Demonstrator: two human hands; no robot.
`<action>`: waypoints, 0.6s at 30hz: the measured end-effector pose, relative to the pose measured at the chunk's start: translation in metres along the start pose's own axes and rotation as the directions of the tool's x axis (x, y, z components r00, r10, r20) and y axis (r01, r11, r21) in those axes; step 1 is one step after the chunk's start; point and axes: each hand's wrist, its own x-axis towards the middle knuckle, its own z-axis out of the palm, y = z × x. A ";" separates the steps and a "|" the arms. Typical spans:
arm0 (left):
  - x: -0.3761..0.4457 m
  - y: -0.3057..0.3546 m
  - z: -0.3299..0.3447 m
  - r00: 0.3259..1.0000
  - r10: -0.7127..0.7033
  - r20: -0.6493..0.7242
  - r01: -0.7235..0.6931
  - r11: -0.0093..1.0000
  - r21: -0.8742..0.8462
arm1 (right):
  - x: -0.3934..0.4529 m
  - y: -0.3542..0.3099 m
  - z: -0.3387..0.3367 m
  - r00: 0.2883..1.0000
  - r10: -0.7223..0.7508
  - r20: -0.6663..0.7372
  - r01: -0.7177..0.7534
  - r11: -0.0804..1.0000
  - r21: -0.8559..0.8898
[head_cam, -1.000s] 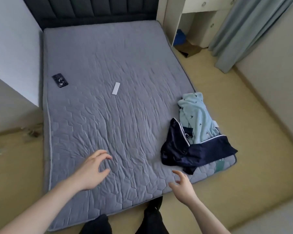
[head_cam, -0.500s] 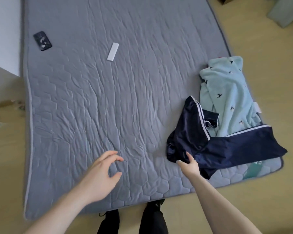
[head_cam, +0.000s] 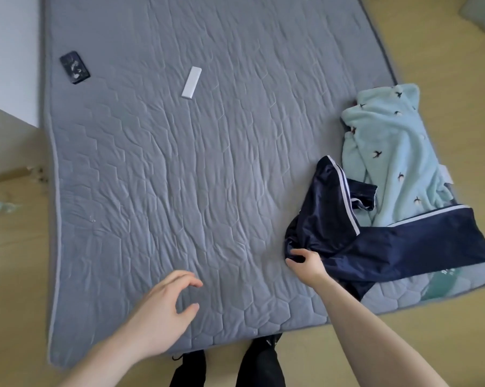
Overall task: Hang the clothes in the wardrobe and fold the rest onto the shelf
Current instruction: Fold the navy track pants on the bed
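Your right hand (head_cam: 305, 265) grips the near left edge of the navy garment (head_cam: 380, 241), its fingers (head_cam: 293, 251) curled into the dark fabric and pinching a fold of it. That garment, trimmed with pale stripes, lies crumpled at the near right corner of the bed (head_cam: 179, 177), one part trailing toward the mattress edge. Just behind it, and partly under it, sits the light blue garment (head_cam: 392, 152) with small dark bird prints, bunched against the right edge of the bed. Your left hand (head_cam: 163, 311) hovers over the grey quilted mattress near its front edge, well apart from the clothes, fingers loosely curved with the thumb spread and nothing held. Farther up the bed lie a white remote (head_cam: 191, 82) and, near the left edge, a dark phone (head_cam: 74, 67).
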 end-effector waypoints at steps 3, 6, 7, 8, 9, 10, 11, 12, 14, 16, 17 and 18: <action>-0.005 -0.019 -0.002 1.000 -0.015 -0.016 0.014 1.000 -0.020 | -0.003 0.005 0.001 0.998 0.060 0.010 -0.055 0.967 -0.248; 0.005 -0.045 0.013 0.999 -0.023 -0.022 0.023 1.000 -0.015 | 0.014 0.018 0.009 0.998 0.064 -0.014 -0.064 0.913 -0.402; 0.010 -0.051 0.019 1.000 -0.020 -0.017 0.020 1.000 0.004 | 0.023 0.025 0.012 0.997 0.079 -0.023 -0.081 0.900 -0.428; 0.013 -0.058 0.026 1.000 -0.016 -0.008 0.016 1.000 0.017 | 0.027 0.029 0.014 0.994 0.105 -0.021 -0.103 0.888 -0.449; 0.016 -0.063 0.033 1.000 -0.011 0.007 0.011 1.000 0.021 | 0.031 0.033 0.016 0.993 0.116 -0.027 -0.115 0.884 -0.452; 0.018 -0.064 0.038 1.000 -0.011 0.020 0.011 1.000 0.018 | 0.035 0.037 0.017 0.993 0.113 -0.035 -0.117 0.898 -0.424; 0.020 -0.064 0.043 1.000 -0.010 0.019 0.009 1.000 0.021 | 0.038 0.042 0.019 0.995 0.091 -0.030 -0.096 0.906 -0.412; 0.020 -0.064 0.046 1.000 -0.008 0.014 0.008 1.000 0.026 | 0.035 0.043 0.020 0.998 0.056 -0.041 -0.067 0.926 -0.371; 0.014 -0.057 0.049 1.000 -0.013 0.020 0.013 1.000 0.007 | 0.011 0.033 0.024 0.993 -0.038 -0.111 0.013 0.976 -0.217; 0.004 -0.046 0.044 1.000 0.006 0.015 -0.005 1.000 -0.014 | -0.035 0.007 0.025 0.971 -0.132 -0.198 0.136 0.991 0.012; -0.003 -0.038 0.038 1.000 0.018 0.014 -0.017 1.000 -0.023 | -0.061 -0.008 0.025 0.965 -0.159 -0.210 0.189 0.973 0.131; -0.006 -0.033 0.036 0.999 0.030 0.021 -0.030 0.999 -0.026 | -0.083 -0.023 0.028 0.966 -0.173 -0.192 0.216 0.948 0.233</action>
